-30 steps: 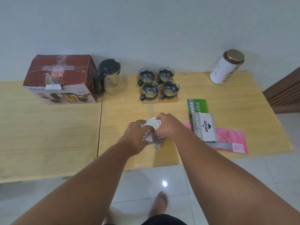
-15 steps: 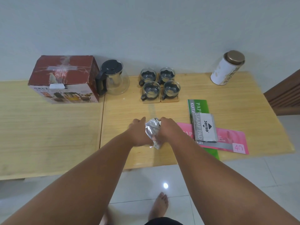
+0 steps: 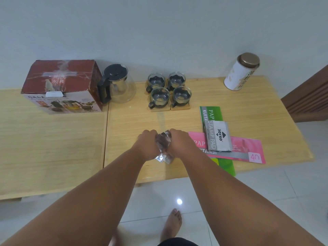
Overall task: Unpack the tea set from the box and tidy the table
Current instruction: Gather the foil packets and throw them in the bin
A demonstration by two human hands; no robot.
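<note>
Head view: two pale wood desks, left (image 3: 44,139) & right (image 3: 257,107), pushed side by side agst a plain grey-white wall (image 3: 159,32), w/ the seam between them running front to back. L hand (image 3: 147,146) & R hand (image 3: 181,144) meet near the front edge of the right desk, just right of the seam. Backs are up, and both are curled round a crumpled silvery wrap (image 3: 163,144) squeezed between them. Bits of it poke out top & bottom; fingertips hidden.

Box (image 3: 62,86), red-topped & closed, sits at the back right corner of the left desk. Just beside it, at the back left of the right desk, is the pot (image 3: 119,86), glass w/ black lid & handle. Four glass cups (image 3: 160,95) form a 2x2 block mid-back, the front pair on wood coasters (image 3: 180,107). A tin (image 3: 241,73) w/ bronze lid is at the back right corner.

A grey pad (image 3: 218,135) lies on crossed green (image 3: 211,114) & pink (image 3: 248,148) booklets, right of the hands; the green one overhangs the front edge.

Floor (image 3: 266,201) is glossy white tile w/ a lamp glint, a bare foot (image 3: 172,222) on it. Brown slatted wood (image 3: 310,96) at far right
</note>
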